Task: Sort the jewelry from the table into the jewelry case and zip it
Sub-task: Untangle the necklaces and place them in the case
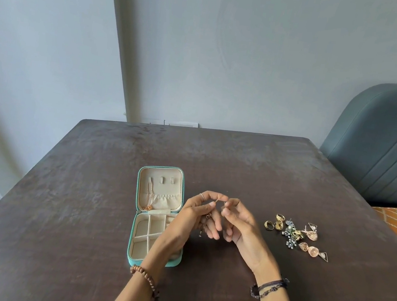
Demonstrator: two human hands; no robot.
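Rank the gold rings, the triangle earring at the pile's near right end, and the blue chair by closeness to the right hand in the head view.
From the right hand:
1. Gold rings, pile's left end.
2. Triangle earring, pile's near right end.
3. Blue chair, beyond the table's far right corner.

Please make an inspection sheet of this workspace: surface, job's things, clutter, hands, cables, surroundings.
Surface: dark brown table, worn.
Job's things: teal jewelry case open, rose-gold necklace hanging in lid; gold rings, blue flower pieces and rose-gold earrings on the table at right.
Clutter: nothing seen.
Hands: left hand and right hand pinch a thin chain between them.
Cables: nothing seen.
Surroundings: grey wall, grey-blue chair.
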